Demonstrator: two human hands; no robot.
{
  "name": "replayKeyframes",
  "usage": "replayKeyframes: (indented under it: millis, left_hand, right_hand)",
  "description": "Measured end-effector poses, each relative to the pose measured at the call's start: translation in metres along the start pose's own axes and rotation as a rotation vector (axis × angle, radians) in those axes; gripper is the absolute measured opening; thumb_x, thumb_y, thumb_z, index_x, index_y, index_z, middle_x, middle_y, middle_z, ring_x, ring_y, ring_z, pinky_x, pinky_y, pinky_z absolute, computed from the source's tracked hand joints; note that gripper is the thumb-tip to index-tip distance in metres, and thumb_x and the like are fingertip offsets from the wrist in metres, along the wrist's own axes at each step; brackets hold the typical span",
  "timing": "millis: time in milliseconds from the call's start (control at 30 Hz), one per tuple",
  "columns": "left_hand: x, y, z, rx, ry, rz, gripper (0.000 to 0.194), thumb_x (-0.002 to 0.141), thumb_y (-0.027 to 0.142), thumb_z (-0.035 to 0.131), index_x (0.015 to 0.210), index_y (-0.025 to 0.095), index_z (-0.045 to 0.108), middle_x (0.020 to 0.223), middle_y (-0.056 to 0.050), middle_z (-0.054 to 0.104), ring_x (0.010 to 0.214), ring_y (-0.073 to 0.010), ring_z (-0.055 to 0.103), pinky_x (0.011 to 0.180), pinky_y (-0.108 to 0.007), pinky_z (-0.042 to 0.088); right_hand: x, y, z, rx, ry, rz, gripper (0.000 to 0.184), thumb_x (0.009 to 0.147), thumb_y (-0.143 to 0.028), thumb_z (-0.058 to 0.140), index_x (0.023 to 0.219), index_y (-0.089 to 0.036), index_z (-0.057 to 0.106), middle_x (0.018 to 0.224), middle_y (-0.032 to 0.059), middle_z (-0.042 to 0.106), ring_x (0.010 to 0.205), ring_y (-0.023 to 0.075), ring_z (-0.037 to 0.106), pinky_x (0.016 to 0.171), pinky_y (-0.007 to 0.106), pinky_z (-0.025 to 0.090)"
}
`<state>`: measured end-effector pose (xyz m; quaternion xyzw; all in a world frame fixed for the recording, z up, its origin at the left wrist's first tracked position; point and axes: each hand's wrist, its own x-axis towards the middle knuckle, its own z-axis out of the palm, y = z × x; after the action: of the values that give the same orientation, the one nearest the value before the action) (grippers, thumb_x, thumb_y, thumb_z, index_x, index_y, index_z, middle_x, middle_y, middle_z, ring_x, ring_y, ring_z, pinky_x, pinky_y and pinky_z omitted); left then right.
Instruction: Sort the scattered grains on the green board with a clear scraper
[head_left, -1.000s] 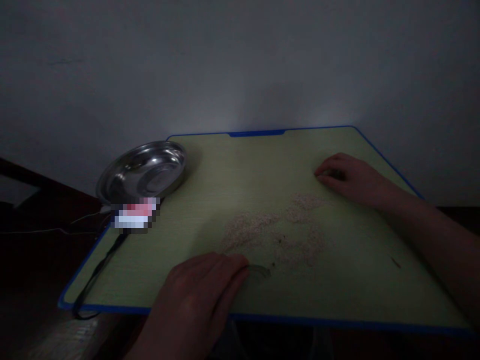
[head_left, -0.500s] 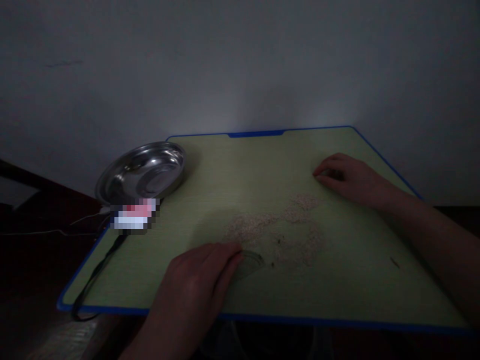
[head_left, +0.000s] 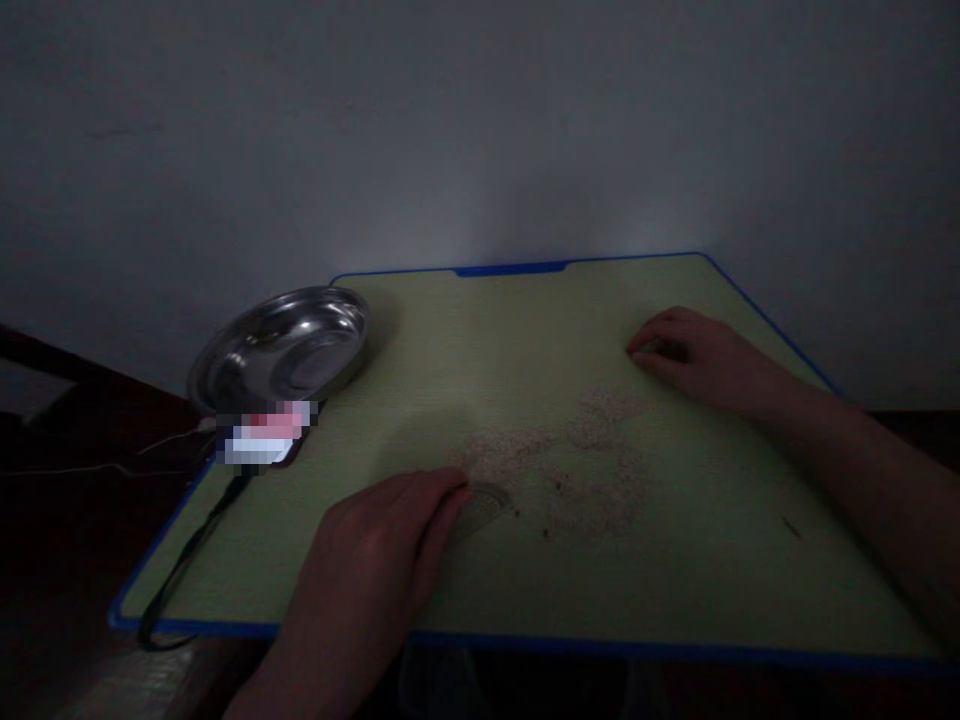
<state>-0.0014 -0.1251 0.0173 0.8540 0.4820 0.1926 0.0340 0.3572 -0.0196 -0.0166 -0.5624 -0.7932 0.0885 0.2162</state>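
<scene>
My left hand [head_left: 382, 545] pinches a clear plastic protractor [head_left: 489, 503] between thumb and fingers, its curved edge pointing right. The protractor is at the near left border of a thin spread of small pale grains, possibly rice [head_left: 502, 450]. A few dark specks [head_left: 545, 533] lie just right of the protractor and among the grains. Beyond the grains, on the right, my right hand [head_left: 686, 348] rests on the table with thumb and fingertips together. What those fingers hold, if anything, is too dark to make out.
A shiny metal basin [head_left: 289, 350] sits tilted at the table's left edge. Near it lies a blurred-out flat item [head_left: 266, 437] with a black strap [head_left: 199, 545]. A thin dark sliver [head_left: 791, 527] lies at right on the green blue-edged table [head_left: 675, 600], against the wall.
My left hand has moved left and slightly away from me with the protractor, showing more of it. A dark speck now lies beside its edge. My right hand has hardly moved.
</scene>
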Motion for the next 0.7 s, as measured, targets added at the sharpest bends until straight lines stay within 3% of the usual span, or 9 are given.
replayKeyframes:
  millis: [700]
  left_hand:
    - [-0.006,0.019,-0.003,-0.157,-0.105,0.196,0.033,0.102,0.028,0.033,0.094,0.021,0.065,0.082,0.000,0.074,0.067,-0.0164,0.068,0.058,-0.031,0.052]
  right_hand:
    - [-0.001,0.003,0.001,0.008,0.000,-0.012,0.020,0.085,-0.036,0.053,0.089,-0.023,0.067,0.096,0.0087,0.061,0.077,0.0223,0.064,0.074,0.044,0.055]
